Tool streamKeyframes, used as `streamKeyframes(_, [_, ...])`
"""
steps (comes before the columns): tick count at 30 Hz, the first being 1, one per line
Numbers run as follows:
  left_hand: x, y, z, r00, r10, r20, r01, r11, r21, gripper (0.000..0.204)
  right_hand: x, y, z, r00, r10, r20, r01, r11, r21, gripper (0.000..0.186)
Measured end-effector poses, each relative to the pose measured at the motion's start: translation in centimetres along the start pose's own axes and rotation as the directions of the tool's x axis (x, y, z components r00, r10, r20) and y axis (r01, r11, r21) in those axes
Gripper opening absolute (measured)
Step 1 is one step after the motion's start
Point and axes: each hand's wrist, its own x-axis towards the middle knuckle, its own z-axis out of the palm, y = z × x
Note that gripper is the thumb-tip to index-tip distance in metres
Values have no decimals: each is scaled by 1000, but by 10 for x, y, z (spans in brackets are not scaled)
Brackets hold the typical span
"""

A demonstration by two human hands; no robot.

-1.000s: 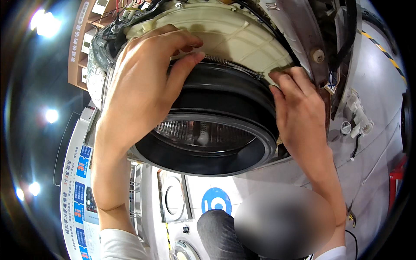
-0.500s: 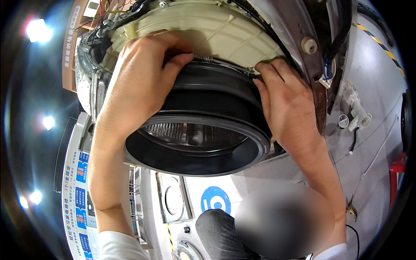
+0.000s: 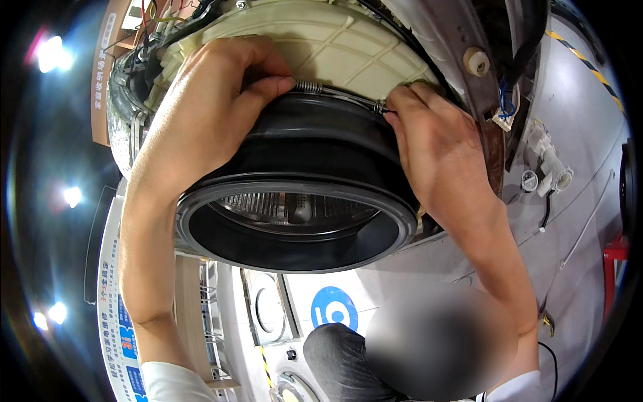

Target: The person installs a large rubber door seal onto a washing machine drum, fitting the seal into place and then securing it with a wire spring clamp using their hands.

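Spring wire clamp (image 3: 309,88) sits along the top edge of the black rubber door seal (image 3: 305,124), up against the cream ribbed plastic tub front (image 3: 328,50); coil toward the left, thin rod running right. Left hand (image 3: 211,110): thumb and fingers drawn together, pinching the clamp at the coil's left end; the far fingertips are partly hidden, curled against the tub front. Right hand (image 3: 439,137): narrow pinch too, thumb and fingertips on the clamp's rod end, knuckles beside the tub front; exact contact is partly covered by the fingers. Coil and rod show between the two hands.

Below the hands, the seal's round mouth opens toward the wearer, metal drum (image 3: 295,206) visible inside. Right of the tub, a dark frame panel with a pale round knob (image 3: 476,62); under it, a white connector (image 3: 503,120) with blue wires. Loose wires (image 3: 157,20) at upper left.

Further out, floor at right: white plastic pipe fitting (image 3: 552,167), black-and-yellow tape (image 3: 589,70). Lower middle: blue round floor mark (image 3: 335,309), dark grey trouser leg (image 3: 341,362), blurred oval patch beside it. Far left: printed board (image 3: 124,335), bright ceiling lights (image 3: 50,55).
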Motion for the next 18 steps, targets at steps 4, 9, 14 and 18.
streamKeyframes(4, [2,3,1,999,-38,-4,38,999,-38,15,4,-2,-2,999,31,25,-31,999,-24,5])
streamKeyframes(9, [0,4,3,989,-138,44,143,979,-147,14,3,0,0,1000,18,13,-18,999,-38,5])
streamKeyframes(14, [4,1,-1,987,-131,90,143,981,-131,14,3,3,-2,1000,7,6,-7,1000,-10,7])
streamKeyframes(18, [2,-3,-5,986,-120,119,139,976,-170,13,2,0,-5,999,32,44,-31,999,-7,8])
